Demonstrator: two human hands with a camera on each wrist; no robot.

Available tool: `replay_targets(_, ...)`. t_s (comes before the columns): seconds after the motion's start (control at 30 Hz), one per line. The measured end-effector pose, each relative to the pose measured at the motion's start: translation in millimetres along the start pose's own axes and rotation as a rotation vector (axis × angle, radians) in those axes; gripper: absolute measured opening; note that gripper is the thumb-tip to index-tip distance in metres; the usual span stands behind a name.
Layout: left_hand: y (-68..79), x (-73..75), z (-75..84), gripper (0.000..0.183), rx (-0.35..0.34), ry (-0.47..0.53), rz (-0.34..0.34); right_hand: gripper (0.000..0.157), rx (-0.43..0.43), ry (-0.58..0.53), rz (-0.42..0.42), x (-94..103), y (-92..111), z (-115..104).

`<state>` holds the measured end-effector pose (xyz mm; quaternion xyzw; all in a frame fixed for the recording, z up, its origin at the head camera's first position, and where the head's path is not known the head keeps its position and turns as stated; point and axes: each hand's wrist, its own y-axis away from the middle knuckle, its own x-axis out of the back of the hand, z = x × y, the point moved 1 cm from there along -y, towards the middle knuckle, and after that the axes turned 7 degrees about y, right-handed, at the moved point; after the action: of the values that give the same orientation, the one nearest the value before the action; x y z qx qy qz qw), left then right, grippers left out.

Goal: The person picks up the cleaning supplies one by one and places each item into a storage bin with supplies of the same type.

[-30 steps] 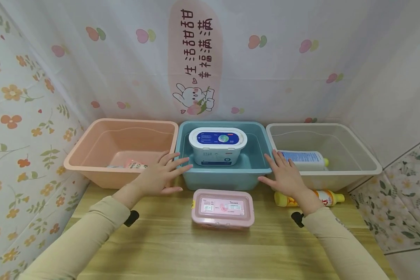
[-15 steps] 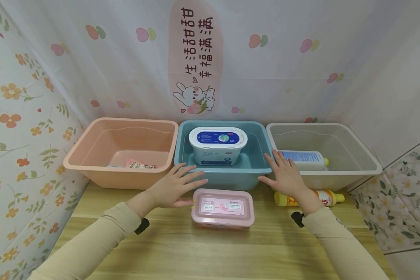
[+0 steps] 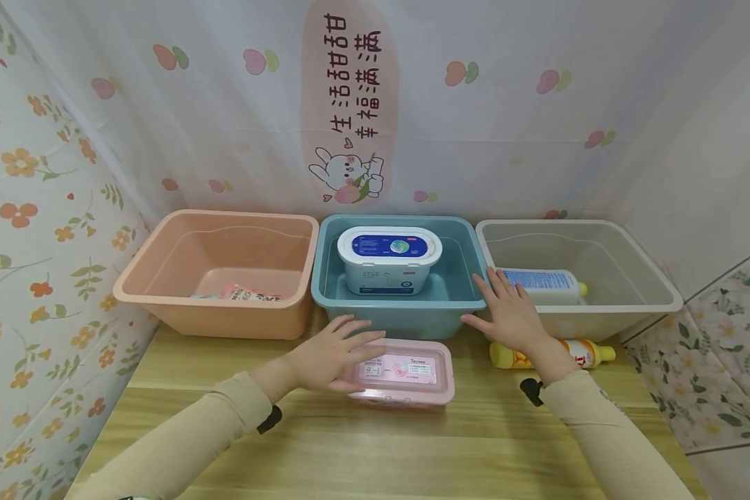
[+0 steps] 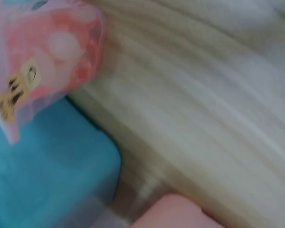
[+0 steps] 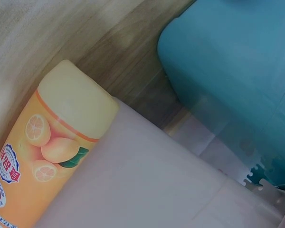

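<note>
My left hand (image 3: 328, 355) has its fingers spread, reaching over the left end of a pink lidded box (image 3: 415, 398) on the table; contact is unclear. The left wrist view shows the box's side (image 4: 61, 45), patterned in red and pink. My right hand (image 3: 511, 318), fingers extended, is at the near rims where the blue bin (image 3: 406, 317) meets the grey bin (image 3: 625, 309). Beneath that wrist lies a yellow-orange bottle with lemon pictures (image 5: 47, 152), partly hidden by the forearm in the head view.
Inside the blue bin stands a white lidded tub (image 3: 387, 271). A white bottle with a blue label (image 3: 540, 285) lies in the grey bin. Left of these, a peach bin (image 3: 225, 312) holds a small red-and-white packet (image 3: 246, 293). All three bins line the wooden table (image 3: 412, 451) before a curtain.
My left hand has moved right and nearer, from the rims of the peach and blue bins to the left end of the pink box. My right hand stays where it was.
</note>
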<state>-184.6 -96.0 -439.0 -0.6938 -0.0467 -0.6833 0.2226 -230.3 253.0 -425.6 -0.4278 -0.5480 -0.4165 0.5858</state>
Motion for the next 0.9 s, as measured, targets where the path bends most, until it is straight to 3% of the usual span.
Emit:
replay_targets(0.17,-5.8,-15.7,5.0,0.066,0.029,0.071,-0.086,0.087,-0.001,0.0,0.006,0.8,0.5,-1.2)
replay_targets(0.43,-15.0,-38.9,8.9,0.069,0.051,0.102,-0.18,0.086,0.002,0.007,0.014,-0.6,0.8,-1.2)
replay_targets(0.63,-20.6,-45.3,10.4,0.072,0.047,0.145,-0.244,0.086,0.001,0.016,0.014,0.1,0.6,-1.5)
replay_targets(0.9,-33.1,-46.2,9.2,0.074,0.019,0.174,-0.378,0.086,-0.003,0.009,0.024,1.0,1.1,-1.3)
